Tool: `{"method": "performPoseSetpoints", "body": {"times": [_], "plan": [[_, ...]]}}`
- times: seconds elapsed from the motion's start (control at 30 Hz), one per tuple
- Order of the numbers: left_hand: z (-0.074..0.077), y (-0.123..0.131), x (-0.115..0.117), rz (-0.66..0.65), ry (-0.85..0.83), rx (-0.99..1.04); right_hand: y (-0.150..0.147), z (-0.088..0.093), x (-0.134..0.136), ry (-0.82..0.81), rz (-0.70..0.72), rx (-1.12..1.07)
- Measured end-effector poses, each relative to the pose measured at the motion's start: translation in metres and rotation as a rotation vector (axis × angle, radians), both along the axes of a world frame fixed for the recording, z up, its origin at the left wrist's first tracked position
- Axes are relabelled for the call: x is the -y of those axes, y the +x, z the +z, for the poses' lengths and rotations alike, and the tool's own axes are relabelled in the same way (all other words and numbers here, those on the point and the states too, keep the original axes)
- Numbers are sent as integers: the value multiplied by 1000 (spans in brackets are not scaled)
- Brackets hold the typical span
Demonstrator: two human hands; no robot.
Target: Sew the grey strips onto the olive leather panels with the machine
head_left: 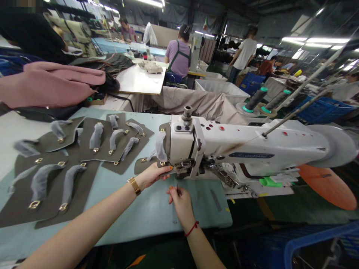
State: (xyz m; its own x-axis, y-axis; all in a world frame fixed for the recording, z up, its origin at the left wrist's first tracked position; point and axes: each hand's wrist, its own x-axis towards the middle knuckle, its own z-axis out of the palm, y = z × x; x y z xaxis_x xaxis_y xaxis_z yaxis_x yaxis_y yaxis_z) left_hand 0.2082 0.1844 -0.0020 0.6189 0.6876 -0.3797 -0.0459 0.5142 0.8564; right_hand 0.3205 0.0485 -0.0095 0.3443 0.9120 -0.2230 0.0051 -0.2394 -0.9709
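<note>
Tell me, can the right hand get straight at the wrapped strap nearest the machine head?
Probably not: the left hand lies between the right hand and the wrapped strap, blocking the direct way.

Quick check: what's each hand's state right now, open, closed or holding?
Left hand: closed on the edge of a dark panel.
Right hand: curled closed; cannot tell whether it holds something small.

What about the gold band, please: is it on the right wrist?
No, the gold band circles the wrist of the left hand; the right hand wears a red bracelet.
</note>
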Motion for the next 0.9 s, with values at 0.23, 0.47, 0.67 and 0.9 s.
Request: {"method": "performPoseSetpoints", "body": {"times": [0.23,0.47,0.67,0.9], "plan": [[4,6,23,187,-16,36,-1,-5,7,-29,31,-9],[-2,16,48,407,-51,79,4,-14,17,-21,29,6],[-1,34,71,602,-83,100,10,-22,25,-24,37,17],[-2,66,112,740,-163,16,24,-25,32,-13,1,13]]}}
